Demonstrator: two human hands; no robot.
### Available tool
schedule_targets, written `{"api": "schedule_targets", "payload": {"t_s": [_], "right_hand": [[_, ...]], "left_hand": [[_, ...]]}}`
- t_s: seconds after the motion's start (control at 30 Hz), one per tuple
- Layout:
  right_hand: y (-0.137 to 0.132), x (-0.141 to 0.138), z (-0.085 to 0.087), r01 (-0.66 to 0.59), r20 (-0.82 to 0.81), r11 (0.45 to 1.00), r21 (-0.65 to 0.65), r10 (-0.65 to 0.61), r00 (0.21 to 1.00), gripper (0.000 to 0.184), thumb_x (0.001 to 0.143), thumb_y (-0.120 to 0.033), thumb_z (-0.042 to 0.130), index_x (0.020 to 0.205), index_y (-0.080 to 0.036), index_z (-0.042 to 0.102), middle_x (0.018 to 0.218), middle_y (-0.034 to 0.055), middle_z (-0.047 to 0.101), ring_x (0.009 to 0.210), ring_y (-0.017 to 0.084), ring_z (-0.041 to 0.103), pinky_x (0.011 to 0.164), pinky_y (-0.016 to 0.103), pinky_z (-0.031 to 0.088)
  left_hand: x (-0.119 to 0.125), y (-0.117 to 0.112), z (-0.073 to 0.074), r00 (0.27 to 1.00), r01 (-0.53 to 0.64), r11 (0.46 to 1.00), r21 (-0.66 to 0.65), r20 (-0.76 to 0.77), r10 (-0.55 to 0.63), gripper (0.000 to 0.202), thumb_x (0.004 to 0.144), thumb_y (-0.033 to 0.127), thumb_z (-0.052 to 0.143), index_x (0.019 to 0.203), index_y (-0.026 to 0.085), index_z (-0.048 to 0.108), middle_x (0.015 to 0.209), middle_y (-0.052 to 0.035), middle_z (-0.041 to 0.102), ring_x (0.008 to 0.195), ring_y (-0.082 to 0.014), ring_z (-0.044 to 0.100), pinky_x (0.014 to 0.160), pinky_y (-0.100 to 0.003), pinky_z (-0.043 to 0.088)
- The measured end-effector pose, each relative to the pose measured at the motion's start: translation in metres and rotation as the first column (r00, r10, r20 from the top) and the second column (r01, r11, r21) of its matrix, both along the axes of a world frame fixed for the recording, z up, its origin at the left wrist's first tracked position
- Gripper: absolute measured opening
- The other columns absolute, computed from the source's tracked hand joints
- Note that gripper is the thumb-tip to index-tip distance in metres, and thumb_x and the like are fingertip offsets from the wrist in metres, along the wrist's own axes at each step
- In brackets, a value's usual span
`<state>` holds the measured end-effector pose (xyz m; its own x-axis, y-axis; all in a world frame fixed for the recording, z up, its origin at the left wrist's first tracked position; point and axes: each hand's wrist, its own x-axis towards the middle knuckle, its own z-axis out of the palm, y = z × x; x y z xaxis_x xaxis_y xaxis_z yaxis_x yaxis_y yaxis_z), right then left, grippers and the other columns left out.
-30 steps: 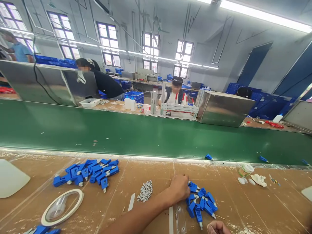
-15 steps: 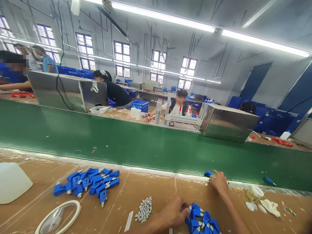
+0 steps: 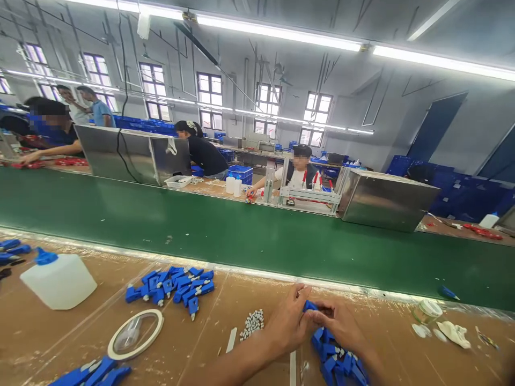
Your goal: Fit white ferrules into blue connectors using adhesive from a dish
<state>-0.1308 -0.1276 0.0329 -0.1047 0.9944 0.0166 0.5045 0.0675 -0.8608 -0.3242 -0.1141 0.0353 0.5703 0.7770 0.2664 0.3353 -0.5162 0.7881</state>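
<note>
Blue connector (image 3: 309, 306) sits pinched between the left hand (image 3: 287, 321) and right hand (image 3: 341, 328), both closed on it above the near pile (image 3: 336, 362) on the tabletop (image 3: 402, 343); a second pile (image 3: 173, 281) lies untouched, so much seems left.

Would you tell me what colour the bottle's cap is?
Blue, on the white bottle; its cap shows in the head view.

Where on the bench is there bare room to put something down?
Bare board lies between the white bottle and the far blue connector pile, and right of the hands before the tape roll scraps. It is crowded around the left hand, right hand and the near connector pile.
</note>
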Motion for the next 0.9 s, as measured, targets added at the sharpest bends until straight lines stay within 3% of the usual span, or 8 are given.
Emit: {"api": "schedule_targets", "payload": {"t_s": [0.13, 0.3, 0.4, 0.5, 0.6, 0.67, 0.73, 0.9], "right_hand": [[-0.037, -0.03, -0.004, -0.017, -0.2, 0.997, -0.079, 0.001, 0.98, 0.042, 0.074, -0.06, 0.074, 0.086, -0.02, 0.07, 0.071, 0.0019, 0.068, 0.065, 0.02, 0.064, 0.062, 0.031, 0.054], [-0.065, -0.044, -0.012, 0.033, -0.309, 0.993, -0.113, -0.067, 0.949, 0.055, 0.074, -0.067, 0.074, 0.102, -0.021, 0.067, 0.087, 0.0054, 0.068, 0.075, 0.023, 0.065, 0.065, 0.032, 0.055], [-0.088, -0.063, -0.027, 0.022, -0.264, 0.995, -0.092, -0.046, 0.963, 0.055, 0.077, -0.068, 0.07, 0.102, -0.02, 0.073, 0.08, 0.0035, 0.064, 0.074, 0.024, 0.061, 0.068, 0.035, 0.052], [-0.106, -0.089, -0.049, -0.034, -0.178, 0.995, -0.092, 0.017, 0.984, 0.051, 0.076, -0.067, 0.07, 0.089, -0.019, 0.08, 0.067, 0.0, 0.057, 0.065, 0.021, 0.055, 0.071, 0.036, 0.048], [-0.112, -0.108, -0.066, -0.049, -0.168, 0.994, -0.102, 0.031, 0.985, 0.058, 0.075, -0.071, 0.068, 0.088, -0.016, 0.082, 0.065, 0.0002, 0.055, 0.06, 0.019, 0.05, 0.063, 0.034, 0.045], [-0.111, -0.115, -0.071, -0.052, -0.152, 0.994, -0.1, 0.036, 0.988, 0.062, 0.075, -0.074, 0.066, 0.085, -0.015, 0.082, 0.067, 0.0016, 0.055, 0.059, 0.019, 0.05, 0.06, 0.032, 0.042], [-0.109, -0.118, -0.072, -0.063, -0.133, 0.994, -0.092, 0.051, 0.99, 0.062, 0.078, -0.075, 0.064, 0.081, -0.015, 0.082, 0.068, 0.0018, 0.054, 0.061, 0.019, 0.051, 0.059, 0.03, 0.041], [-0.107, -0.111, -0.075, -0.114, -0.051, 0.993, -0.032, 0.112, 0.992, 0.054, 0.087, -0.069, 0.061, 0.075, -0.02, 0.081, 0.069, 0.001, 0.053, 0.065, 0.02, 0.053, 0.061, 0.029, 0.041]], "left_hand": [[-0.012, -0.018, 0.002, 0.995, 0.071, 0.996, -0.059, -0.059, -0.075, 0.027, 0.092, 0.02, 0.041, 0.104, 0.016, 0.066, 0.103, -0.0154, 0.066, 0.096, -0.0292, 0.061, 0.093, -0.047, 0.048], [-0.048, -0.035, -0.003, 0.995, 0.09, 0.962, -0.259, 0.054, -0.079, 0.011, 0.084, 0.027, 0.059, 0.088, 0.021, 0.067, 0.092, -0.0085, 0.065, 0.091, -0.0268, 0.059, 0.093, -0.042, 0.046], [-0.072, -0.036, -0.017, 0.975, 0.088, 0.872, -0.481, 0.22, 0.023, 0.033, 0.082, 0.05, 0.063, 0.091, 0.019, 0.067, 0.083, -0.0049, 0.064, 0.08, -0.0235, 0.062, 0.082, -0.039, 0.051], [-0.093, -0.038, -0.036, 0.911, 0.131, 0.733, -0.668, 0.372, 0.177, 0.057, 0.066, 0.071, 0.07, 0.087, 0.018, 0.064, 0.075, -0.0003, 0.06, 0.07, -0.018, 0.061, 0.072, -0.034, 0.052], [-0.108, -0.047, -0.049, 0.842, 0.165, 0.607, -0.777, 0.432, 0.324, 0.061, 0.053, 0.069, 0.083, 0.081, 0.018, 0.064, 0.073, 0.0, 0.061, 0.069, -0.0155, 0.059, 0.069, -0.03, 0.051], [-0.115, -0.055, -0.053, 0.809, 0.195, 0.542, -0.818, 0.446, 0.383, 0.058, 0.054, 0.062, 0.087, 0.081, 0.016, 0.067, 0.071, -0.0018, 0.064, 0.067, -0.0148, 0.06, 0.069, -0.029, 0.05], [-0.121, -0.061, -0.054, 0.775, 0.22, 0.511, -0.831, 0.467, 0.425, 0.054, 0.056, 0.057, 0.089, 0.082, 0.014, 0.07, 0.069, -0.0035, 0.066, 0.066, -0.0147, 0.06, 0.07, -0.029, 0.049], [-0.132, -0.063, -0.052, 0.685, 0.243, 0.497, -0.833, 0.51, 0.52, 0.051, 0.052, 0.05, 0.095, 0.079, 0.011, 0.076, 0.067, -0.0036, 0.067, 0.066, -0.013, 0.059, 0.067, -0.024, 0.044]]}}
